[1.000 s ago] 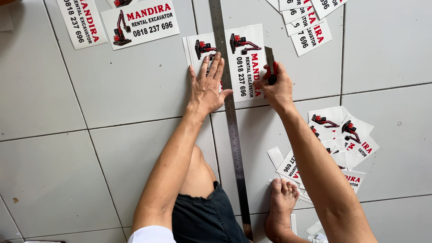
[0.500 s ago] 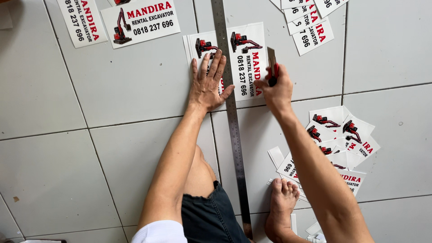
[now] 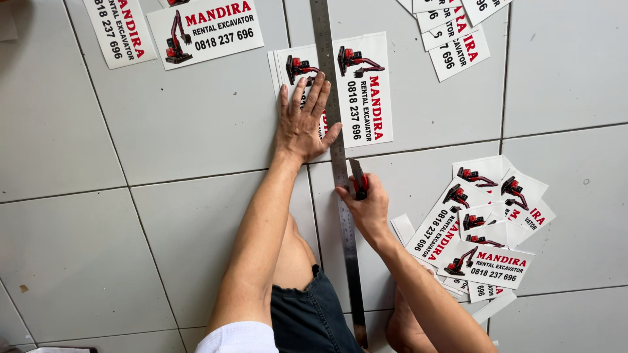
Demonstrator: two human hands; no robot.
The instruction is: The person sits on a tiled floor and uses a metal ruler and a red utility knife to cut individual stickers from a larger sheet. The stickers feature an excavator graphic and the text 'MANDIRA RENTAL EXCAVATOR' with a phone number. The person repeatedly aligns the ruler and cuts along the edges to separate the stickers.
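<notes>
A long steel ruler (image 3: 345, 229) lies lengthwise on the grey tiled floor (image 3: 163, 222), across a white printed sheet (image 3: 369, 91) showing red excavator pictures. My left hand (image 3: 304, 124) presses flat on the sheet and the ruler's left edge, fingers spread. My right hand (image 3: 366, 206) grips a red-handled utility knife (image 3: 358, 178) against the ruler's right edge, below the sheet's lower border. My knee and dark shorts show between my arms.
A heap of cut printed cards (image 3: 487, 229) lies right of my right forearm. More printed sheets (image 3: 206, 29) lie at the top left and further cards (image 3: 454, 33) at the top right. My bare foot (image 3: 402, 330) rests near the ruler's lower end.
My right hand has drawn the knife down along the ruler, from beside the sheet to below its lower border. My left hand stays pressed in place.
</notes>
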